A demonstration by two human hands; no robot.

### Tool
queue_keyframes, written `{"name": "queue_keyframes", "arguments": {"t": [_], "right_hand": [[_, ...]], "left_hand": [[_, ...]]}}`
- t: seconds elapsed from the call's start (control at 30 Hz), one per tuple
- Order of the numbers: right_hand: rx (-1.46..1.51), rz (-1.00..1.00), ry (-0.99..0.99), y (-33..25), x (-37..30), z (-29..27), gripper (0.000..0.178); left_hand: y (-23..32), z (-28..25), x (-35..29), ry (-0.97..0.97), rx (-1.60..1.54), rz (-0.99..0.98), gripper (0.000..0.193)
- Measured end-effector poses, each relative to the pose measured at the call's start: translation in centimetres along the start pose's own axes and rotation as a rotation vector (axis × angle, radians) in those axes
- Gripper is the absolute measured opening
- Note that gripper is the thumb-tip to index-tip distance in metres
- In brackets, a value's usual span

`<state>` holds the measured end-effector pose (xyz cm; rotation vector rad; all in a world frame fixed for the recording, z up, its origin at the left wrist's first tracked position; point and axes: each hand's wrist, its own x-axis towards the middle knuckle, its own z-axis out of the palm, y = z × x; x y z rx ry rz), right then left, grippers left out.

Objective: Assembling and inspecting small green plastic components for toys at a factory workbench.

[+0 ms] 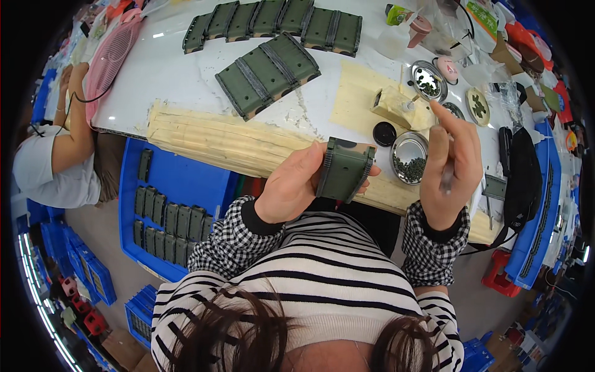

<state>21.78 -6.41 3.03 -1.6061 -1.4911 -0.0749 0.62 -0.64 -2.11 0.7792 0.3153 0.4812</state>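
My left hand (291, 183) grips a dark green boxy plastic case (344, 170) with ribbed edges and a camouflage-patterned side, held in front of my chest. To its right my right hand (455, 161) is raised with curled fingers. A blurred greyish sliver shows at its palm, too smeared to name. Just beyond those fingertips sits a block wrapped in yellowish tape (396, 108). A round metal dish (410, 139) of small dark pieces lies between the hands, beside a black round cap (384, 133). Farther off, a joined group of green cases (268, 74) lies on the white table.
More green cases (273, 22) line the table's far side. A second metal dish (427, 80) and an oval dish (477, 105) hold green bits. A blue bin (180, 167) with rows of cases stands below left. Another person (59, 161) sits at left, by a pink mesh fan cover (114, 62).
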Motion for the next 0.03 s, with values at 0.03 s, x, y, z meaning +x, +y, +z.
{"name": "queue_keyframes", "arguments": {"t": [0.03], "right_hand": [[0.041,-0.019,0.002,-0.11,-0.53,0.16,0.025]], "left_hand": [[0.02,0.06,-0.03,0.001,0.017,-0.018,0.079]]}}
